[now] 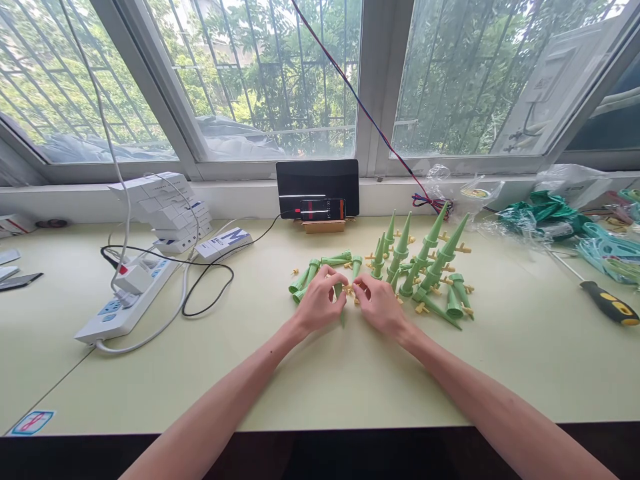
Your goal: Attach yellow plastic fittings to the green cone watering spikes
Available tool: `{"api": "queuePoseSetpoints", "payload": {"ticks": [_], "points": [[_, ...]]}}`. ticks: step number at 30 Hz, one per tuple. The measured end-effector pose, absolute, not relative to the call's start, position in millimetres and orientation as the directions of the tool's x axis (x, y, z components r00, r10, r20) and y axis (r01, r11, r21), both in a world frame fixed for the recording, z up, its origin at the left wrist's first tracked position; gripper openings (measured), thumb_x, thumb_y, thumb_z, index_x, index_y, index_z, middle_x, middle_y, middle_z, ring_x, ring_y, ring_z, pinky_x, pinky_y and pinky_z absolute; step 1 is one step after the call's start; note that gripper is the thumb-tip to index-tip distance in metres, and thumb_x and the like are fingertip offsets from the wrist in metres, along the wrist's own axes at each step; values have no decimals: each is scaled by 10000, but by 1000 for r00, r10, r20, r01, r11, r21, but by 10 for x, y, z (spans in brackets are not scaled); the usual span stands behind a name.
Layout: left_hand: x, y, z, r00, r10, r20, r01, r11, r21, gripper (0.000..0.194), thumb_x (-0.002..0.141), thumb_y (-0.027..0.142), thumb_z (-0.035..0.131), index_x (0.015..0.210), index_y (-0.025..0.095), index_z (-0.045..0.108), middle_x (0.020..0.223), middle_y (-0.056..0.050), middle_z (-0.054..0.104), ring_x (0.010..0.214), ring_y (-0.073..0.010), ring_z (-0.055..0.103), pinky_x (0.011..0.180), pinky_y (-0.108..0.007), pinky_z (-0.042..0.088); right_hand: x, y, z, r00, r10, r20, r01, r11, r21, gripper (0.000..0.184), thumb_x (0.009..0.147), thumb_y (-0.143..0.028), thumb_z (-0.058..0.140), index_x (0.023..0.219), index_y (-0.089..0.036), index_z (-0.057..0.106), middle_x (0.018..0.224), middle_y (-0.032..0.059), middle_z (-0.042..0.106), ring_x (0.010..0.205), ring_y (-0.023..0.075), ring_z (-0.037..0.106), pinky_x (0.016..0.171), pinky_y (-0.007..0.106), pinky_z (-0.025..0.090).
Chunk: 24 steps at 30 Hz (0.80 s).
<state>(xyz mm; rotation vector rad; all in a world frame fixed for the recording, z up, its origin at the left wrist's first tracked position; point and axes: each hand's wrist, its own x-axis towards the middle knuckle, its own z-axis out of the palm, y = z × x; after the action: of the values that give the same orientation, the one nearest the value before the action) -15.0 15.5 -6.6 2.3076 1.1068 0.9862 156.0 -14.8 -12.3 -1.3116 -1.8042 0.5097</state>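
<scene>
My left hand [319, 304] is closed around a green plastic plant watering spike [343, 320], its narrow tip pointing down beneath the fingers. Close beside it, my right hand [381, 305] pinches a small yellow valve [349, 291] at the spike's wide end; the fingertips partly cover it. To the right, several green spikes with yellow valves [434, 263] stand upright on their wide ends or lie in a cluster. Loose green spikes [311, 272] lie beyond my left hand, with some yellow pieces among them.
A phone [323, 209] leans against a black tablet [318, 180] by the window. To the left are a power strip [130, 307], cables and stacked white boxes [167, 210]. At right lie a screwdriver [607, 303] and green items in plastic bags [545, 217] on the pale table [350, 387].
</scene>
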Motion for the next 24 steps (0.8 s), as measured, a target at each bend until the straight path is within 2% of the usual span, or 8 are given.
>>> {"api": "queuePoseSetpoints", "payload": {"ticks": [24], "points": [[-145,156,-70,442,792,422,519,-609,600,138,833,173,560,942,214,635,984,-23,525,556,-60,477,604,-277,482,1559,-156,-117,-103,914,393,563,379,-734,229,967,-292,423,855,-194,597,722,11,623,600,150,505,577,263,364]]}}
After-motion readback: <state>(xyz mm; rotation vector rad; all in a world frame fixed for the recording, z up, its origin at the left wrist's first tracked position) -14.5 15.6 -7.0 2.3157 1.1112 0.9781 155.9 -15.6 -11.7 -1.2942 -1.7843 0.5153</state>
